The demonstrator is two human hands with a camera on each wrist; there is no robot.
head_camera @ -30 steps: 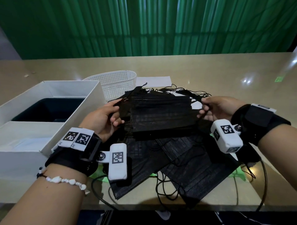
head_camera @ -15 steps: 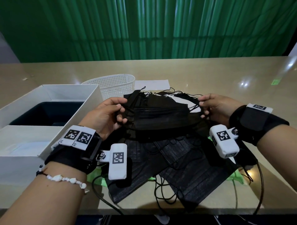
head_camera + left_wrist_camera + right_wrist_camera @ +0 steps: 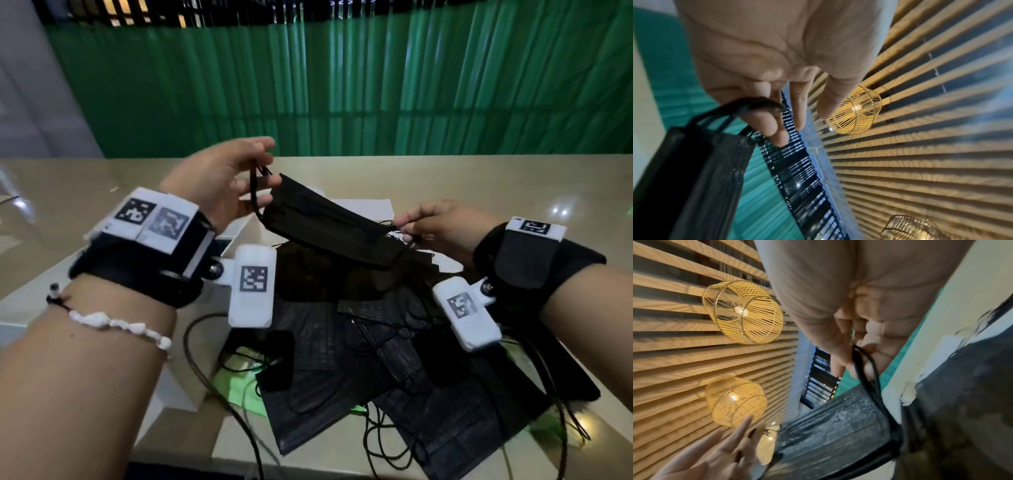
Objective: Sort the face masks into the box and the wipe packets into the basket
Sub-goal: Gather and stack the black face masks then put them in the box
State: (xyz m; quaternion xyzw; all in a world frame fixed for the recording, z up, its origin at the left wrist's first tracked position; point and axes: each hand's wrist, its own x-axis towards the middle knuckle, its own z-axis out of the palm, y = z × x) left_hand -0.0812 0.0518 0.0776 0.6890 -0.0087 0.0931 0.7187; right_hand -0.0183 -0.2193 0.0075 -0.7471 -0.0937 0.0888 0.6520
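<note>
A small stack of black face masks (image 3: 329, 222) hangs stretched between my two hands above the table, tilted down to the right. My left hand (image 3: 263, 171) holds the ear loops (image 3: 756, 104) at its raised left end, with the mask body (image 3: 705, 162) hanging below the fingers. My right hand (image 3: 400, 229) pinches the ear loops (image 3: 861, 358) at the lower right end. More black masks lie in a loose pile (image 3: 376, 342) beneath. Green wipe packets (image 3: 239, 380) peek out under that pile. The white box (image 3: 171, 387) is at the left, mostly hidden by my left wrist. The basket is hidden.
A white sheet of paper (image 3: 359, 205) lies on the beige table (image 3: 479, 181) behind the masks. Loose ear loops and black cables trail over the table's near edge. A green slatted wall stands behind the table.
Both hands have lifted the mask stack off the pile, the left hand rising much higher than the right. The head view has tilted up, and my left arm now covers the basket and most of the box.
</note>
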